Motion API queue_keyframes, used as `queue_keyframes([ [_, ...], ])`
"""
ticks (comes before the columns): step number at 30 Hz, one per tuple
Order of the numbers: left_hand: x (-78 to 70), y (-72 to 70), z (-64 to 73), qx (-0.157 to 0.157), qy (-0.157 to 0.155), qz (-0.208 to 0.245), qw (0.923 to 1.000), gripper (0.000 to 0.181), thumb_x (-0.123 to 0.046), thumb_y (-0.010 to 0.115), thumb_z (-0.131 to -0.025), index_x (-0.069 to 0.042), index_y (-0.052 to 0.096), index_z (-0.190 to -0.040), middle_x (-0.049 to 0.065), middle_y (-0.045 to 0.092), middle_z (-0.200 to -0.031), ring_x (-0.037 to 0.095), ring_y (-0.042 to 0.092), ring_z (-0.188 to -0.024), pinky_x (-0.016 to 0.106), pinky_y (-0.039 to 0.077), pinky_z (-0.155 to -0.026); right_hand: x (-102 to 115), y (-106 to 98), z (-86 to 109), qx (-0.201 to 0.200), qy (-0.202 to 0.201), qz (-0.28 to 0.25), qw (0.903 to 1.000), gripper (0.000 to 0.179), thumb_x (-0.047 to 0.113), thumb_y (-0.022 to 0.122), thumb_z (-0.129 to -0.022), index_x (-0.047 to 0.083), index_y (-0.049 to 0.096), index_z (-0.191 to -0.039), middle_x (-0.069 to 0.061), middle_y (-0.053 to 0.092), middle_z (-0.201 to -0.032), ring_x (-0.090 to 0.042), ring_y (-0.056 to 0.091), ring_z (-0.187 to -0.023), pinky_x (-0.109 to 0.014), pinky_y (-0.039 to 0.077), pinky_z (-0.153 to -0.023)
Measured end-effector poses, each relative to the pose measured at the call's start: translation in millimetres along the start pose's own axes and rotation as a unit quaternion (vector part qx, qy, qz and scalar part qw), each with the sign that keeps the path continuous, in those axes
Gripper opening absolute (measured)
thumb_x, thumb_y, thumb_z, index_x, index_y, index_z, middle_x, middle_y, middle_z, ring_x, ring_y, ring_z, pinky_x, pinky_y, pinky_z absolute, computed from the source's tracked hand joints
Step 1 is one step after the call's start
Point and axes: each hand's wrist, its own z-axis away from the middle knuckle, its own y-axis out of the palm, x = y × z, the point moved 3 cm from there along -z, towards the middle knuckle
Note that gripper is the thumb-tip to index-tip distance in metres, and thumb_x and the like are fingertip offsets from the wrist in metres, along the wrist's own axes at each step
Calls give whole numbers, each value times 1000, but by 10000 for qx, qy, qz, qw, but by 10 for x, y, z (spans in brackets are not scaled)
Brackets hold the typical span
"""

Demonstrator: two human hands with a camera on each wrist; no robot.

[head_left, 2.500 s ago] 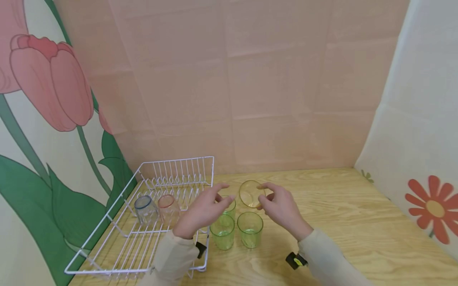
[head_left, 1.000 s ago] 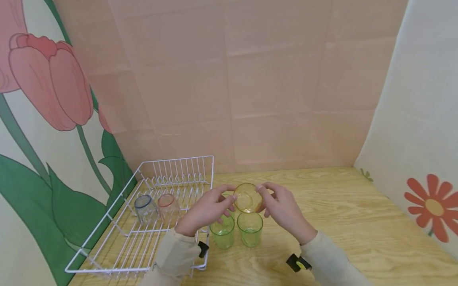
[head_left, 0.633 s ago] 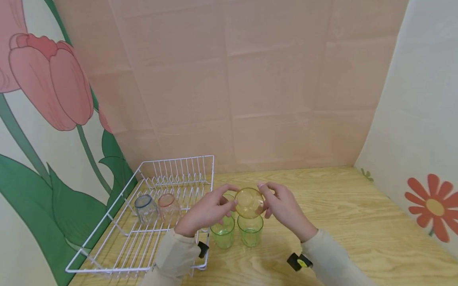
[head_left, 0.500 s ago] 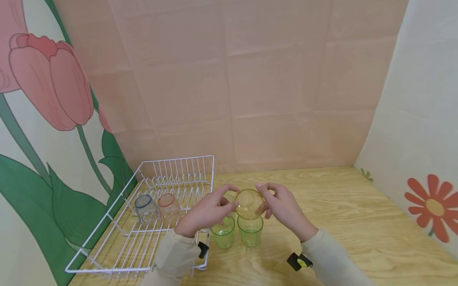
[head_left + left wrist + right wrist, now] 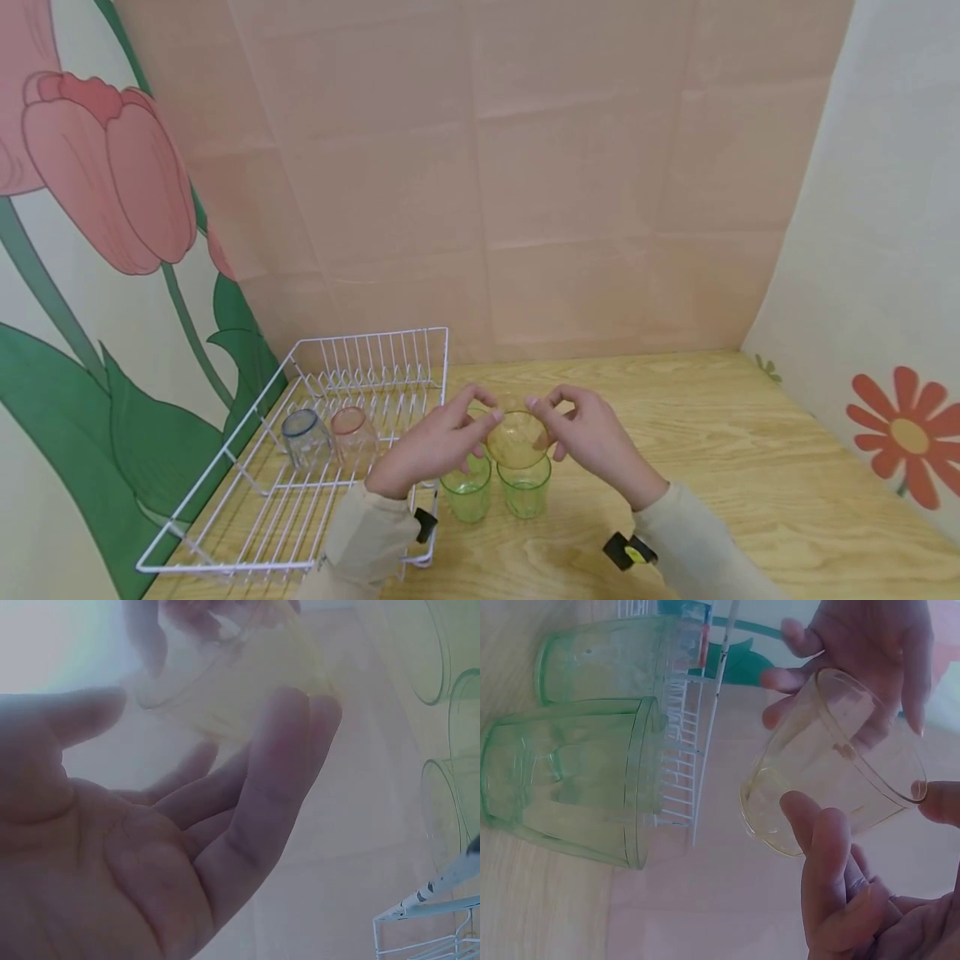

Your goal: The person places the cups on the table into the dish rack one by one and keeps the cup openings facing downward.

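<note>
A clear yellow tumbler point(image 5: 517, 442) is held tilted above the table, its mouth tipped towards me. My right hand point(image 5: 596, 437) pinches it, thumb at the rim and fingertips along the side in the right wrist view. Around its other side is my left hand point(image 5: 431, 442), fingers loosely bent. In the left wrist view, the left thumb point(image 5: 97, 712) stands apart from the glass, while fingertips overlap it; contact is unclear. Below stand two upright green tumblers, one on the right point(image 5: 525, 493) and one on the left point(image 5: 467, 500). Another green tumbler behind is mostly hidden by the left hand.
A white wire dish rack point(image 5: 292, 533) stands on the left. Inside it, a blue-rimmed glass point(image 5: 306, 442) and a pink-rimmed glass point(image 5: 354, 437) sit upside down. The wooden table point(image 5: 712, 467) extends to the right, with a pink backdrop point(image 5: 585, 208) behind.
The yellow tumbler has come left and nearer between the hands, and its tilt has changed. At first only the right hand held it, with the left hand apart. Other glasses have not moved.
</note>
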Motion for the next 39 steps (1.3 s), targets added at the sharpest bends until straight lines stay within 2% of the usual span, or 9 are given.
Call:
queue_keyframes([
  [8, 20, -11, -6, -251, -143, 203, 9994, 50, -53, 46, -103, -11, 46, -130, 14, 68, -90, 21, 66, -72, 37, 56, -60, 30, 19, 36, 48, -28, 62, 10000, 46, 57, 65, -91, 12, 61, -95, -4, 75, -77, -22, 64, -56, -34, 47, -55],
  [15, 37, -19, -6, -380, -249, 155, 9988, 52, -55, 48, -102, -11, 46, -129, 10, 68, -84, 20, 64, -69, 35, 53, -58, 47, 46, 65, 139, -15, 136, 9998, 47, 59, 70, -87, 13, 60, -96, 0, 73, -75, -19, 63, -57, -32, 44, -51],
  [22, 43, -15, 3, -341, -214, 123, 9991, 53, -51, 55, -100, -9, 45, -130, 5, 68, -82, 21, 63, -63, 38, 54, -58, 60, 57, 92, 224, -3, 110, 9997, 48, 58, 71, -86, 13, 60, -97, 3, 73, -73, -19, 64, -57, -31, 43, -51],
  [32, 12, -11, 33, -337, -249, 230, 9989, 61, -49, 67, -94, -8, 44, -132, 9, 71, -91, 20, 66, -69, 36, 55, -60, 74, 54, 74, 100, 100, 163, 9998, 48, 59, 67, -89, 13, 59, -98, 1, 72, -75, -19, 63, -56, -32, 43, -51],
  [35, 6, -11, 40, -301, -255, 233, 9989, 61, -47, 69, -92, -9, 44, -132, 11, 72, -96, 20, 67, -73, 39, 57, -63, 71, 47, 71, 87, 140, 175, 9997, 51, 62, 67, -88, 13, 60, -101, 0, 72, -74, -19, 63, -57, -32, 42, -49],
  [39, -1, -8, 49, -282, -272, 221, 9990, 64, -45, 73, -90, -9, 43, -133, 12, 72, -100, 20, 68, -75, 40, 57, -66, 57, 46, 73, 98, 111, 225, 9996, 55, 62, 67, -87, 12, 63, -110, -1, 72, -78, -19, 65, -61, -33, 47, -53],
])
